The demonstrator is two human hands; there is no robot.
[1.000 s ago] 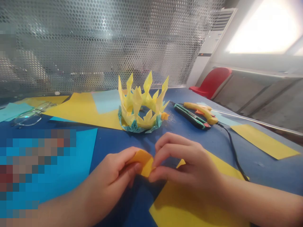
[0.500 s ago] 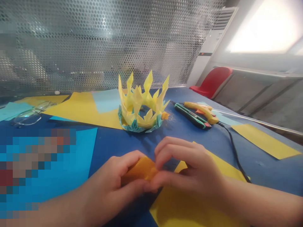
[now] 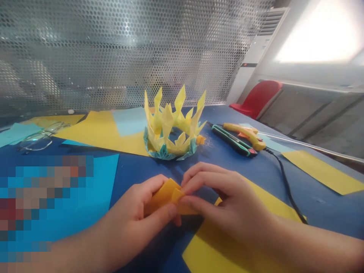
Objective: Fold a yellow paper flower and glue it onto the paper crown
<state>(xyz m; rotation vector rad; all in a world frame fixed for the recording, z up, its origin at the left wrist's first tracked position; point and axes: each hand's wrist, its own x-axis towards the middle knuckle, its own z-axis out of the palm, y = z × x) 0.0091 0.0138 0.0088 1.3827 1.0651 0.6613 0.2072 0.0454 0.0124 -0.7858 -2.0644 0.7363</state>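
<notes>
One pair of glasses (image 3: 36,141) lies at the left of the frame, on the blue table (image 3: 133,168). Below it, a blurred patch (image 3: 45,193) hides part of a blue sheet (image 3: 98,197). Near bottom centre, the left hand (image 3: 142,216) clamps its fingers on the orange paper (image 3: 160,197), thumb in front. The paper is at lower centre, stretched between both hands above the table, a small flap turned up at its middle. Folding seems to be the step in hand; setting that crease, I judge, calls for steady left fingers while the right thumb and forefinger line up the flap and press. Just beyond stands the crown (image 3: 167,119), upright; it is a hollow ring rather than a true container, and blue table shows through it. The right hand (image 3: 227,201) pinches the flap, thumb and forefinger together on it, other fingers curled. Beneath it lies a yellow sheet (image 3: 216,246). Right of the crown sit a cutter (image 3: 233,141) and a glue gun (image 3: 243,131), with a yellow strip (image 3: 327,172) farther right.
</notes>
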